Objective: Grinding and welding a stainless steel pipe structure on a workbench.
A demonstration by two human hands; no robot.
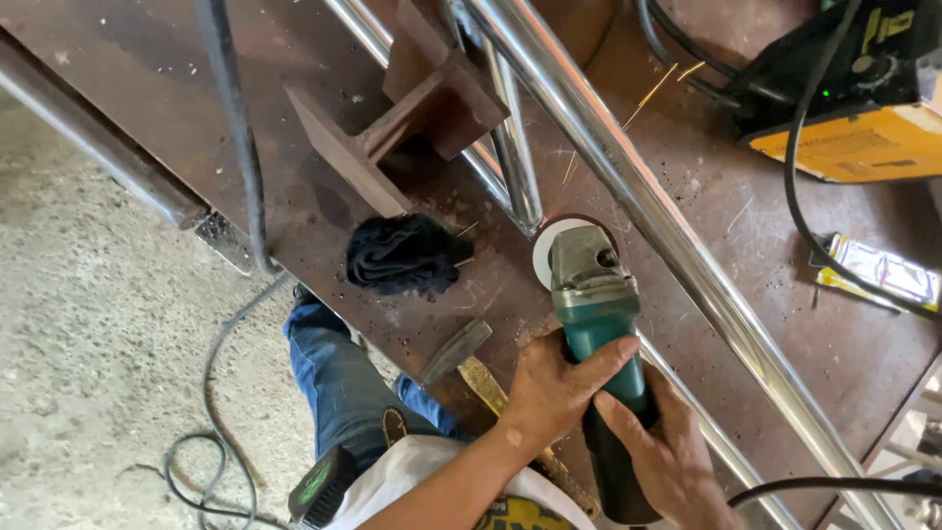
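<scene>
Two hands hold one green grinder in the head view. Your left hand wraps its neck and your right hand grips its dark back end, so it stays steady. The grinder's round disc touches the shiny pipe frame, and sparks fly away from you. Left of the grinder, a dark cloth and a hammer lie on the rusty tabletop, close enough to grab.

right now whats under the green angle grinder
Under the green angle grinder lies the rusty steel table, its white disc near the shiny tube joint. The contact point is hidden by the grinder head.
</scene>
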